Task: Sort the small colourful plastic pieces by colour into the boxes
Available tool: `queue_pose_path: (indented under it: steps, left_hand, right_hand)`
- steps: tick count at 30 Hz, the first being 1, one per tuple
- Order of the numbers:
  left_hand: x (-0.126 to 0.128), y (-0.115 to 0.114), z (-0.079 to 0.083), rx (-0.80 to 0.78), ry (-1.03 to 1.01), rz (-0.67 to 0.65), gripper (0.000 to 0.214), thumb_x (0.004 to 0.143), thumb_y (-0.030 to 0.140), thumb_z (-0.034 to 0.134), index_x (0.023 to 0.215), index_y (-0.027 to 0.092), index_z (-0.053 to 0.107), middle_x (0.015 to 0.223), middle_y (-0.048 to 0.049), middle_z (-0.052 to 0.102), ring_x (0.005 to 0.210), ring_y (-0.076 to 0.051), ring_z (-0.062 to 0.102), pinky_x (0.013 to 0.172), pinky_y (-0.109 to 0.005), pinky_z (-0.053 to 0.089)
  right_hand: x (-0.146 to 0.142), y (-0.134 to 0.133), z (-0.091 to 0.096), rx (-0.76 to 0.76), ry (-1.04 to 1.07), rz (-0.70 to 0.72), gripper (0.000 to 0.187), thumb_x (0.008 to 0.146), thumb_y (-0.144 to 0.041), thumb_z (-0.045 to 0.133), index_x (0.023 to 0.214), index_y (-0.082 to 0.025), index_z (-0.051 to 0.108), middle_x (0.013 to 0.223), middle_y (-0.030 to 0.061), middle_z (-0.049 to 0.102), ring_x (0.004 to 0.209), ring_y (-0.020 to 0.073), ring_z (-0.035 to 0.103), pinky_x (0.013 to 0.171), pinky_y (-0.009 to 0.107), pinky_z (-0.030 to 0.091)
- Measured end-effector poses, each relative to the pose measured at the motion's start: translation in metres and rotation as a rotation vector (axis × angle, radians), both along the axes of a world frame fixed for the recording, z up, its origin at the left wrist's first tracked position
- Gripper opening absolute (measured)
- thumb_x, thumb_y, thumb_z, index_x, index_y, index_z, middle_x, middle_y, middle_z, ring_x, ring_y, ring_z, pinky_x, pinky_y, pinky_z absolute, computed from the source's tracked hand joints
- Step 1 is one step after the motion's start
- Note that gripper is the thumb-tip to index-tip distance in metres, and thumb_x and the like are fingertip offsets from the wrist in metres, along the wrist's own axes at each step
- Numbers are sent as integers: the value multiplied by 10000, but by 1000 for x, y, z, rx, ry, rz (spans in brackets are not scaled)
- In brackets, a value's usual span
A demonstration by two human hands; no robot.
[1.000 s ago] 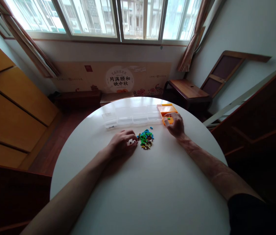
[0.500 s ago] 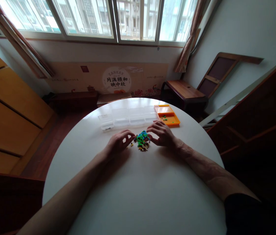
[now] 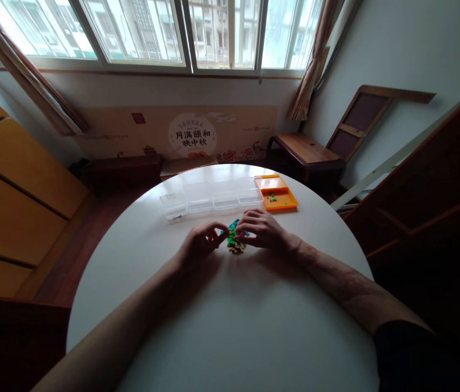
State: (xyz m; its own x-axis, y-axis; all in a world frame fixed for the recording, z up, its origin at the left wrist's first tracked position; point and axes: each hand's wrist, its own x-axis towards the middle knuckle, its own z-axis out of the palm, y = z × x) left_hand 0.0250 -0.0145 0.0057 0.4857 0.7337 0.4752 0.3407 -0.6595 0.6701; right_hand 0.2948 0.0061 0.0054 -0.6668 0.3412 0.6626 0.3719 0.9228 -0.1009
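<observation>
A small pile of coloured pieces (image 3: 234, 242), green, blue and darker ones, lies on the round white table (image 3: 230, 305). My left hand (image 3: 202, 242) rests at the pile's left edge with its fingers curled in a pinch. My right hand (image 3: 261, 230) lies over the pile's right side, fingers bent down onto the pieces. What either hand pinches is too small to make out. Behind the pile stands an orange tray (image 3: 277, 199) holding a few green pieces, beside a row of clear plastic boxes (image 3: 212, 197).
A wooden side table (image 3: 305, 151) and a leaning wooden frame (image 3: 360, 122) stand at the back right. Wooden cabinets (image 3: 13, 185) fill the left. Windows and a printed cardboard panel (image 3: 192, 135) run along the far wall.
My right hand left the orange tray and came back left onto the pile. My left hand stayed at the pile's left edge. The view shifted slightly.
</observation>
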Motion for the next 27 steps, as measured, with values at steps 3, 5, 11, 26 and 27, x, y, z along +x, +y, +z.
queue_pose_path:
  steps: [3,5,11,26,27]
  left_hand:
    - [2,-1,2,82,34,22,170,1048,362,737,1008,207,797,715,18,738,601,-106,671,618,-206,533]
    - [3,-1,3,108,36,22,173,1045,362,741,983,211,798,745,13,755,615,-105,674,621,-205,534]
    - [4,-3,5,108,26,1,193,1041,382,749,975,208,801,762,7,771,617,-106,675,628,-206,546]
    - [-14,5,4,200,200,64,115,994,274,688,1001,236,796,919,-32,768,735,-150,647,736,-280,536]
    - [-15,6,4,203,216,56,115,988,281,694,995,238,801,927,-35,766,744,-152,652,738,-281,537]
  right_hand:
    - [1,2,-2,-8,3,3,157,1075,-419,715,1060,-272,769,991,24,821,895,206,720,1002,414,585]
    - [1,3,-3,-21,-1,11,142,1082,-400,704,1064,-281,778,999,21,829,901,206,728,1003,417,591]
    - [0,3,-5,17,21,40,117,1088,-325,682,1089,-302,797,1008,4,844,916,204,747,985,411,602]
    - [71,40,-10,-128,346,-800,180,1023,-349,672,911,-241,762,937,60,795,924,283,685,969,456,533]
    - [77,43,-13,-144,338,-866,168,1004,-348,680,902,-240,759,946,63,799,918,290,677,972,466,524]
